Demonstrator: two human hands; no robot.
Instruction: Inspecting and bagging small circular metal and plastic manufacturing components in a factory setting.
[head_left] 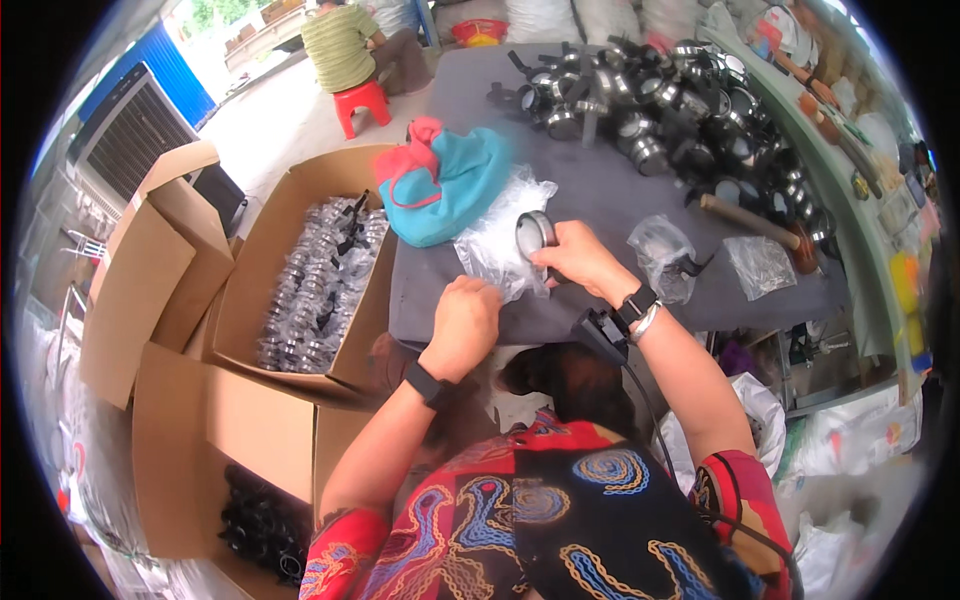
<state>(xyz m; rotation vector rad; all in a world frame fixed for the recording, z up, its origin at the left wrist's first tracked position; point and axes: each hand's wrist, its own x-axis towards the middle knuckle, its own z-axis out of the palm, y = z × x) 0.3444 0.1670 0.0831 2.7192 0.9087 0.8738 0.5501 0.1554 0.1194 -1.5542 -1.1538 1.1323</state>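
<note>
R hand (580, 257) pinching round metal part (537, 232) over clear plastic bags (487, 252), grey surface (600, 190). L hand (467, 318) curled at bags' near edge; can't tell if gripping. Pile of sim. parts (690, 110), far R of surface, approx. heaped.

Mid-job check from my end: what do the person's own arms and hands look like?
The left grip and right grip are ungloved. The left wrist wears a black wristband; the right, a black strap and a silver bangle. A black cable runs beside the right forearm. The left sleeve and right sleeve are short and patterned, mostly red.
</note>
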